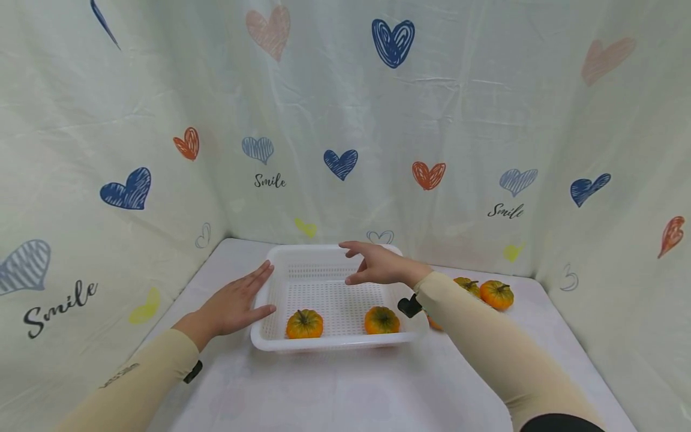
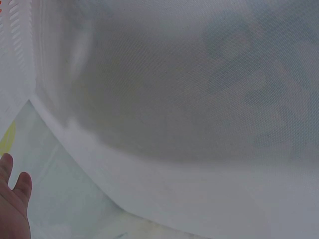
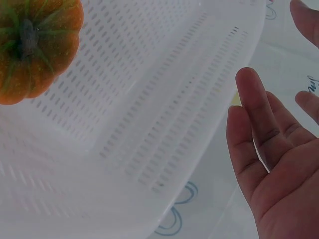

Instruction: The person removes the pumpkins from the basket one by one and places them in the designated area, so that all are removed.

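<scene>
A white perforated plastic basket (image 1: pixel 345 342) lies on the table. Inside it, near the front wall, are two small orange-green pumpkins, one at left (image 1: pixel 305 324) and one at right (image 1: pixel 382 321). My left hand (image 1: pixel 233 305) rests at the basket's left rim with straight, spread fingers; only part of that hand (image 2: pixel 14 204) shows in the left wrist view. Over the back right part of the basket is my right hand (image 1: pixel 380 265), its fingers loosely extended and nothing held. The right wrist view shows its palm (image 3: pixel 289 169) and one pumpkin (image 3: pixel 50 55).
To the right of the basket, beyond my right forearm, lie more pumpkins (image 1: pixel 496 294), partly hidden by the sleeve (image 1: pixel 486 330). The white table (image 1: pixel 324 396) is enclosed by a pale curtain (image 1: pixel 459 120) printed with hearts.
</scene>
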The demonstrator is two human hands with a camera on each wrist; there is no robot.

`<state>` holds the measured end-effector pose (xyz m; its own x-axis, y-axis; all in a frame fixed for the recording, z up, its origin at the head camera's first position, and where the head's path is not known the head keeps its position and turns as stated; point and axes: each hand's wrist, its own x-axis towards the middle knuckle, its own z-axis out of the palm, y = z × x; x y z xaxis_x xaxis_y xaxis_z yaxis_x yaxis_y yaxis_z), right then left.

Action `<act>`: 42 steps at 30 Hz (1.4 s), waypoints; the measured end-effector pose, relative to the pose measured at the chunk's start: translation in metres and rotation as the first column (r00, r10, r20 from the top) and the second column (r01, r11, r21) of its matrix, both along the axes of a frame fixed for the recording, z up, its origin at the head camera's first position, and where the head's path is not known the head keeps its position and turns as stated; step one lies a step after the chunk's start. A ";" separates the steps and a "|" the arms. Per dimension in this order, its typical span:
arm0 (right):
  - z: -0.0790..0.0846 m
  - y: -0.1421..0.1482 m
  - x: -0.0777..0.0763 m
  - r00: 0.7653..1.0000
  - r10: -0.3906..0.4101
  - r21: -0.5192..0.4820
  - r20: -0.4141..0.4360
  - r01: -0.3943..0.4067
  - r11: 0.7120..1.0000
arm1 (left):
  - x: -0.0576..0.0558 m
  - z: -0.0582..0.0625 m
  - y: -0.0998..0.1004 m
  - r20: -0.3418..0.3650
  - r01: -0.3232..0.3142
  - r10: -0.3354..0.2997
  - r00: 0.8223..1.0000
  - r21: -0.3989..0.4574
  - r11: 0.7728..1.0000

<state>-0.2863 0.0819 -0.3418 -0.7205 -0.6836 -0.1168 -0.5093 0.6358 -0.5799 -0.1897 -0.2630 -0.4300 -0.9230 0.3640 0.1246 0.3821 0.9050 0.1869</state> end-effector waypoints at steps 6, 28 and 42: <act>-0.003 -0.011 -0.003 1.000 0.009 0.006 0.020 -0.009 1.000 | -0.001 -0.001 -0.001 0.001 -0.001 0.001 1.000 -0.002 1.000; -0.033 -0.041 -0.014 0.993 0.063 -0.018 0.098 -0.061 0.998 | -0.002 0.001 0.001 -0.010 0.004 -0.004 1.000 -0.006 1.000; -0.049 -0.058 -0.012 0.983 0.101 0.052 0.153 -0.110 0.993 | -0.002 -0.002 0.001 -0.011 -0.002 0.002 1.000 -0.003 1.000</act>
<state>-0.2987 0.0234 -0.3906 -0.6162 -0.7430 -0.2612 -0.4855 0.6195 -0.6168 -0.1914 -0.2623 -0.4315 -0.9223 0.3626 0.1341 0.3824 0.9063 0.1798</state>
